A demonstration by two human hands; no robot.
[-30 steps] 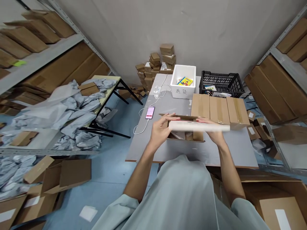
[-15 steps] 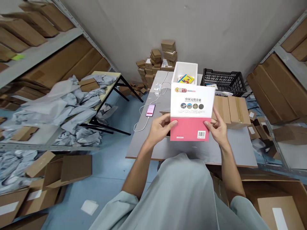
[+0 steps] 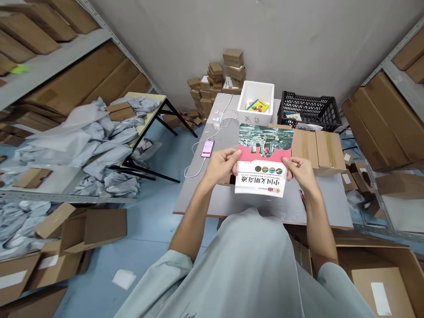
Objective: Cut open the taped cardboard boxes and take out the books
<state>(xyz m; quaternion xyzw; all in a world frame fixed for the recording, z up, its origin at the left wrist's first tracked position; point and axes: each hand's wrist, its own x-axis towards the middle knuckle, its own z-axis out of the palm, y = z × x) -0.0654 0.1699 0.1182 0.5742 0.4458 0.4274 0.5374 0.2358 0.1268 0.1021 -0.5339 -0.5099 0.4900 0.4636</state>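
Between my two hands I hold a thin book [image 3: 261, 157] over the table. The face toward me is upside down, with a photo of stone arches, a red band and a white part with Chinese characters and small round pictures. My left hand [image 3: 223, 165] is closed on the book's left edge, thumb on top. On its right edge my right hand [image 3: 300, 172] grips with thumb and fingers. Something brown, mostly hidden, lies under the book near my left hand. A red and dark slim tool [image 3: 302, 197] lies on the table beside my right wrist.
On the grey table [image 3: 195, 194] are a phone [image 3: 207, 149] on a white cable, a white foam box [image 3: 254, 118] with a colourful book inside, a black crate [image 3: 309, 108] and cardboard boxes [image 3: 319, 148]. Shelves with cartons and grey bags flank both sides. A large open carton [image 3: 371, 245] stands at lower right.
The book has been turned over: its back cover with barcode faced me, and now the upside-down photo cover does. Both hands still hold it, and the tool by my right wrist now shows.
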